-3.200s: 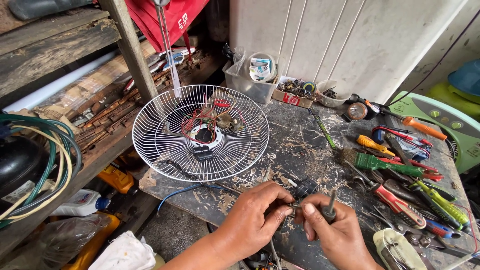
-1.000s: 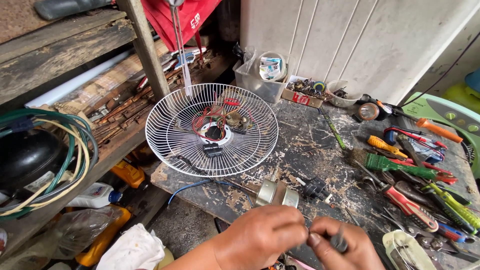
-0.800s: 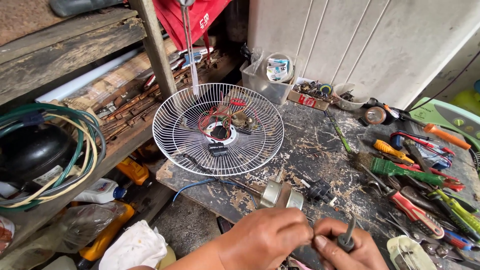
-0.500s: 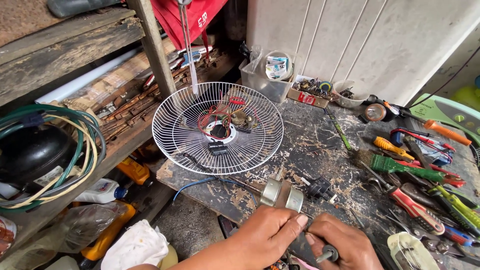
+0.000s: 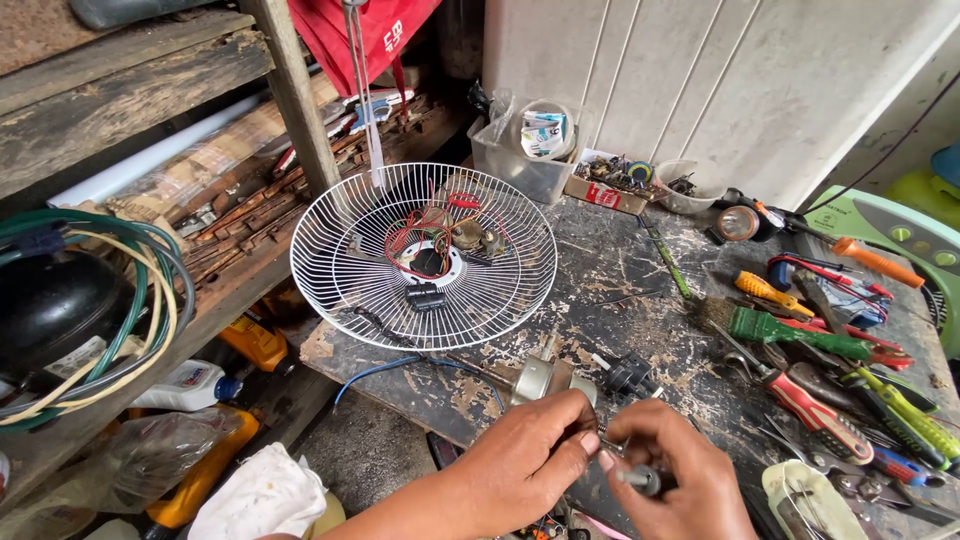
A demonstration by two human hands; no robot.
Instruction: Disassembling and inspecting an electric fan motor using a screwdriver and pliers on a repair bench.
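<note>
Head view: my left hand (image 5: 535, 462) pinches the small metal part (image 5: 604, 452), right hand (image 5: 672, 478) fingers grip the screwdriver (image 5: 640, 479) — I'd keep it square and turn slowly.

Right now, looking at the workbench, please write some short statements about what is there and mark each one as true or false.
1. The white wire fan guard lies on the workbench with small parts and red wires inside it. True.
2. The right hand holds a hammer. False: it grips a small dark-handled tool, apparently a screwdriver.
3. The left hand rests on the fan guard. False: it is close to the right hand at the near edge of the bench, away from the guard.
4. Screwdrivers with coloured handles lie on the right of the bench. True.
5. A blue wire runs near the front of the guard. True.
</note>
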